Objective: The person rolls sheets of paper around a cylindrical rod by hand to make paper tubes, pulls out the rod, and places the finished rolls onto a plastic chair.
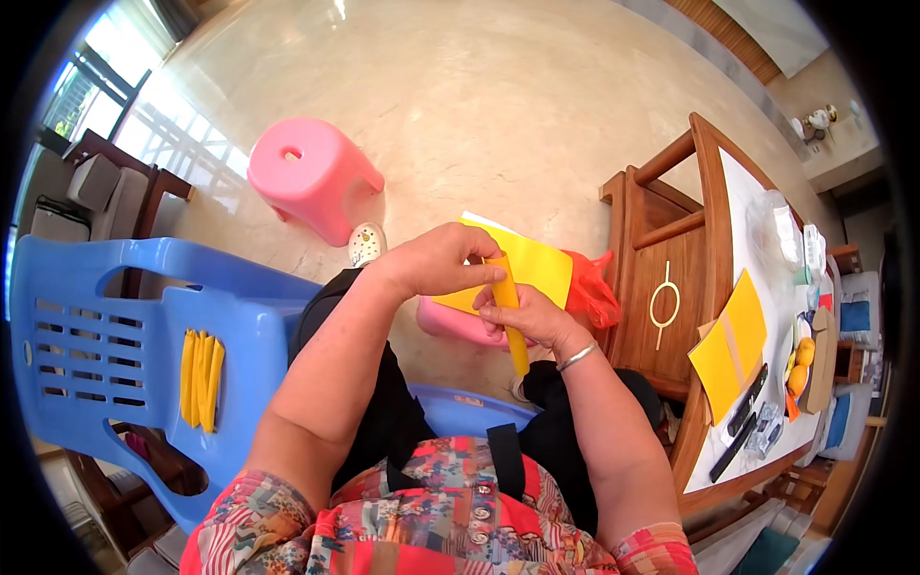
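Observation:
A long, narrow yellow paper roll (517, 352) is held between both hands above my lap. My left hand (448, 259) pinches its upper end with thumb and fingers. Lower down, the fingers of my right hand (529, 316), with a silver bangle at the wrist, close round the middle of it. Just beyond, yellow paper sheets (539, 266) lie on a low pink stool (446, 322), partly hidden by my hands. To my left, several slim yellow paper rolls (202, 380) rest side by side on a blue plastic chair (254, 335).
Another pink stool (311, 168) stands ahead on the shiny floor. A red plastic bag (594, 292) hangs beside the yellow sheets. On the wooden table (704, 402) to my right are more yellow sheets (733, 345), black-handled tools (738, 436), oranges (800, 366) and clear plastic packaging.

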`<state>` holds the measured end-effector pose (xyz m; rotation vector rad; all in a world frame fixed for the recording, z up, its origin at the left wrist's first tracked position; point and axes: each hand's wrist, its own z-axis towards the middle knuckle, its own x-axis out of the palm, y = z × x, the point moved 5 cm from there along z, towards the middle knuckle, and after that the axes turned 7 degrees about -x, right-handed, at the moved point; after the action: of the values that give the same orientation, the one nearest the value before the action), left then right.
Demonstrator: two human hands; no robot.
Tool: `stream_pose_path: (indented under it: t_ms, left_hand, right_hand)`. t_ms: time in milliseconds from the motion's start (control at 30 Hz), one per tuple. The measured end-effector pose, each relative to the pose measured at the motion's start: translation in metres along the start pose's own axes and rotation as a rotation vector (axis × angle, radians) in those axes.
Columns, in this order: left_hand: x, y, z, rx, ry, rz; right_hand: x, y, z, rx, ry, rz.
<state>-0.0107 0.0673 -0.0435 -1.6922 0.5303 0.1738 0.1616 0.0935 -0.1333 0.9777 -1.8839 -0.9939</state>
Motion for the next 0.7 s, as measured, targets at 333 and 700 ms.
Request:
stream_pose_path:
  t_ms: [333, 700]
  left_hand:
    - [-0.034, -0.051, -0.022, 0.406, -0.611, -0.116]
    - [0.015, -0.074, -0.02, 0.617, -0.765, 0.348]
  right_hand:
    - [-0.003, 0.039, -0.01, -0.213, -0.303, -0.171]
    - [-0.027, 0.051, -0.021, -0.547, -0.472, -0.11]
